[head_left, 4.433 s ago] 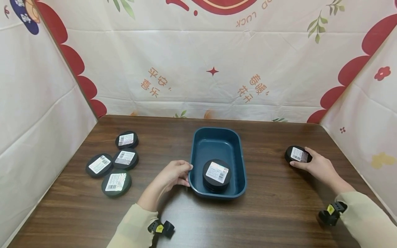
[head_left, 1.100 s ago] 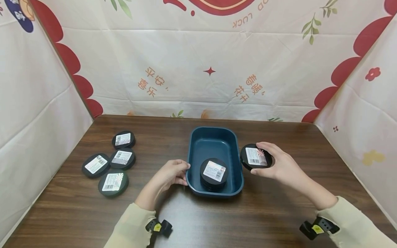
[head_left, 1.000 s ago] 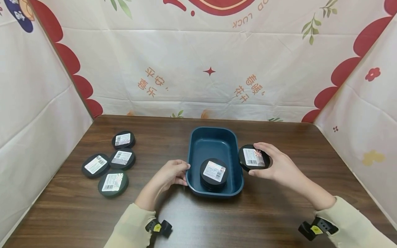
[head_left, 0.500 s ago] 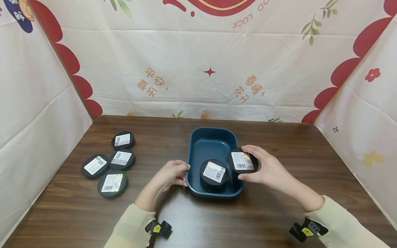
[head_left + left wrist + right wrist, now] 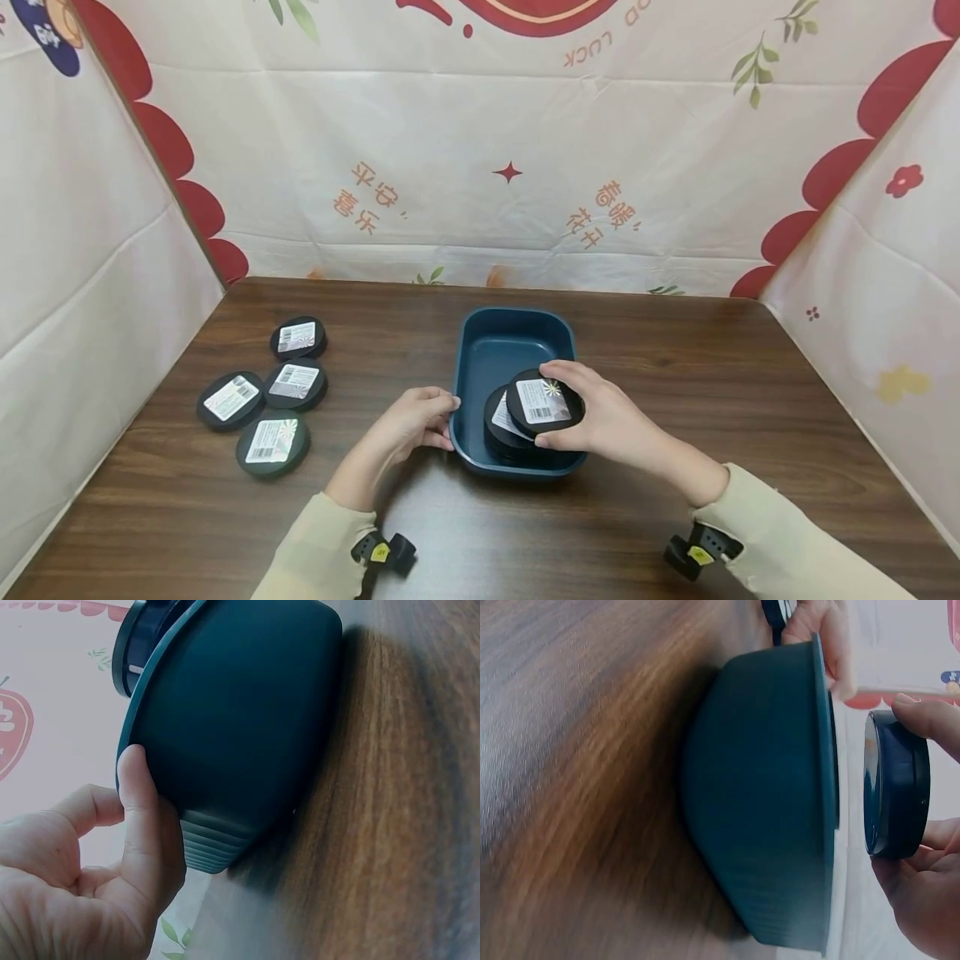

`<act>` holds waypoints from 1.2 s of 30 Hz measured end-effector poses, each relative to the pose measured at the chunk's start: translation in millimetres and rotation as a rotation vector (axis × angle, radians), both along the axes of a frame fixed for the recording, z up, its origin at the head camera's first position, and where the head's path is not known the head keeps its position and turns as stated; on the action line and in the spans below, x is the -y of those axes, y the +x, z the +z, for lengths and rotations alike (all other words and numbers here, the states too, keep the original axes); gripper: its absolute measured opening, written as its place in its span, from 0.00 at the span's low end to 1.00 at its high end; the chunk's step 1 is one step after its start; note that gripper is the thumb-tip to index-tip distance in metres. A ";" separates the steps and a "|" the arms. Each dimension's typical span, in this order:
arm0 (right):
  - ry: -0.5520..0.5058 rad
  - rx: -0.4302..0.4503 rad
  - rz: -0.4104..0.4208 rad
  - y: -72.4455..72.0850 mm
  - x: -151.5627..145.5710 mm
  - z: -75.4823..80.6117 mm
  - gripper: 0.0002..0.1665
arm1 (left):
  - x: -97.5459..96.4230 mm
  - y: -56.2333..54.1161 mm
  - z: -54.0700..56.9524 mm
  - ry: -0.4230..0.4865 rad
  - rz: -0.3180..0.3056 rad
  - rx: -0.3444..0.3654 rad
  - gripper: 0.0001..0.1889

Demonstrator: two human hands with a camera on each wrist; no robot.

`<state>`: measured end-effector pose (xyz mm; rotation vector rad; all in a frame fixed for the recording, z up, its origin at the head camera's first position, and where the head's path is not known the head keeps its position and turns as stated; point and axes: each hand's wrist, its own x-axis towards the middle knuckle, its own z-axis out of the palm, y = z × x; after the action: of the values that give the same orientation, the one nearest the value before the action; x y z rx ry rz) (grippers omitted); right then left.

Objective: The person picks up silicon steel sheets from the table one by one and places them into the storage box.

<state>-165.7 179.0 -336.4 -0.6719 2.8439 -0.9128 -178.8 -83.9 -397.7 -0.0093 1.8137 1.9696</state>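
A dark blue rectangular tub [image 5: 474, 367] stands mid-table with a stack of round black tins [image 5: 497, 433] inside, near its front end. My left hand [image 5: 412, 423] pinches the tub's left rim; in the left wrist view the thumb [image 5: 136, 776] lies against the outer wall. My right hand [image 5: 611, 421] grips another flat round tin [image 5: 542, 404] by its edges, white barcode label facing up. The held tin overlaps the stack in the head view. From the right wrist, this tin [image 5: 904, 787] shows above the tub's rim [image 5: 825, 802], with a gap between them.
Left of the tub, several labelled round tins lie close together: a black one [image 5: 298, 337] at the back, two more behind a dark green one [image 5: 273, 444] at the front. A printed white cloth [image 5: 450, 125] hangs behind the wooden table [image 5: 660, 350] and along both sides.
My right hand has lifted the tin from the right side of the table and carried it left, across the tub's right rim, to over the stack. My left hand stays at the left rim.
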 end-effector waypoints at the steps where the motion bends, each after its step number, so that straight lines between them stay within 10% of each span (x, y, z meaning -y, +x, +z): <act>1: -0.001 -0.003 0.006 -0.1 1.6 -0.9 0.50 | -0.1 -0.1 0.3 -0.001 -0.003 -0.002 0.13; 36: -0.006 -0.038 0.084 -2.9 22.4 -24.5 0.50 | -0.2 -1.6 -1.9 0.015 0.009 0.007 0.10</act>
<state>-168.6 156.5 -360.9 -0.8114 2.8221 -0.9055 -180.4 -83.6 -399.6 -0.0188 1.7973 1.9869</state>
